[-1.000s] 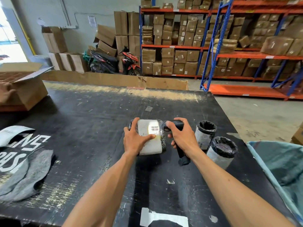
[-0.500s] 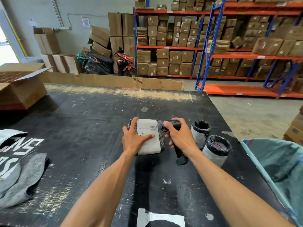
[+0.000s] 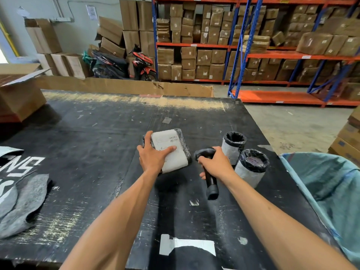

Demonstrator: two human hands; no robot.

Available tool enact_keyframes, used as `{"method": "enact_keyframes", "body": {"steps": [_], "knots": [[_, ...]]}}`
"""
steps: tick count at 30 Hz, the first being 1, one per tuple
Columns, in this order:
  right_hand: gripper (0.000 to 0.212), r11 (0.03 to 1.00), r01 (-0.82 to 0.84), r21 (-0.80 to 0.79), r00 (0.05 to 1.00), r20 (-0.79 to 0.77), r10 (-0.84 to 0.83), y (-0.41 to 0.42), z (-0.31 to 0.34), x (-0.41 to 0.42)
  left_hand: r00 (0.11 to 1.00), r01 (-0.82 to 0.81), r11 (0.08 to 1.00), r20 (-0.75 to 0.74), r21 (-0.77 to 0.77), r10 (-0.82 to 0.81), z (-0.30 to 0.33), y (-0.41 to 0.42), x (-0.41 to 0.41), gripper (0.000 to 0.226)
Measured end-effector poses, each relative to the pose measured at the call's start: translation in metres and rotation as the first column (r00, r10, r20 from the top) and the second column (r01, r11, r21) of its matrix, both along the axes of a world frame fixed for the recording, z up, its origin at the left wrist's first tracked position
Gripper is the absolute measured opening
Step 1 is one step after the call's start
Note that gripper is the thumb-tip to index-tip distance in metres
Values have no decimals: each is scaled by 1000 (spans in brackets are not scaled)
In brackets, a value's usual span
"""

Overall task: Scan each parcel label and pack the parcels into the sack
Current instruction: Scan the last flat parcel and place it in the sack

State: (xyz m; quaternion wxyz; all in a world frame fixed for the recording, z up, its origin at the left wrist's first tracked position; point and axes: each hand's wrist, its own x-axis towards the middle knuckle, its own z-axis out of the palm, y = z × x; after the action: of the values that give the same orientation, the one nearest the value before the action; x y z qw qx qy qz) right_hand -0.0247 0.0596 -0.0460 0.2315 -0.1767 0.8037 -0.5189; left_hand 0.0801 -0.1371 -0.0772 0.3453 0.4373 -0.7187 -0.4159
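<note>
A black-wrapped parcel with a white label (image 3: pixel 171 147) lies on the black table (image 3: pixel 81 145), label up. My left hand (image 3: pixel 153 154) grips it, thumb on the label and fingers curled over its left edge. My right hand (image 3: pixel 216 162) grips a black handheld barcode scanner (image 3: pixel 207 170) just right of the parcel, its head towards the parcel. Two upright cylindrical parcels (image 3: pixel 233 145) (image 3: pixel 251 168), white with black wrap at the top, stand right of the scanner. The teal sack (image 3: pixel 329 190) hangs open at the table's right side.
Grey and white poly bags (image 3: pixel 21 193) lie at the table's left edge. An open cardboard box (image 3: pixel 17 90) sits at the far left. A cardboard sheet (image 3: pixel 124 86) lines the far edge. Shelving with boxes and a motorbike stand beyond.
My right hand has drawn the scanner back to the right and down, away from the parcel. The bright scan light on the label has gone. My left hand still holds the parcel.
</note>
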Motion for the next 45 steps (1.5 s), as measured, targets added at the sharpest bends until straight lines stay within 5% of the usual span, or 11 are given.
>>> {"method": "enact_keyframes", "body": {"steps": [6, 23, 26, 31, 37, 40, 45], "knots": [[75, 854, 0, 519, 965, -224, 137, 26, -30, 7, 985, -55, 982, -151, 182, 83, 0, 6, -2, 100], [82, 734, 17, 679, 954, -231, 192, 42, -25, 17, 977, 85, 980, -207, 178, -47, 10, 42, -18, 102], [86, 814, 125, 567, 929, -355, 104, 44, 6, 6, 967, 107, 981, -245, 160, -66, 19, 46, -25, 101], [77, 982, 168, 83, 922, -367, -127, 57, 57, -26, 928, 180, 976, -351, 125, -126, 46, 66, -51, 93], [92, 980, 44, -196, 965, -245, -93, 94, 86, -80, 831, 407, 911, -441, 64, -340, 86, 115, -99, 79], [101, 970, -38, -240, 951, -307, -39, 125, 93, -109, 806, 499, 866, -381, 25, -453, 99, 151, -127, 66], [91, 950, 26, -311, 964, -243, -106, 200, 74, -163, 765, 617, 786, -254, 27, -592, 103, 221, -178, 78]]}}
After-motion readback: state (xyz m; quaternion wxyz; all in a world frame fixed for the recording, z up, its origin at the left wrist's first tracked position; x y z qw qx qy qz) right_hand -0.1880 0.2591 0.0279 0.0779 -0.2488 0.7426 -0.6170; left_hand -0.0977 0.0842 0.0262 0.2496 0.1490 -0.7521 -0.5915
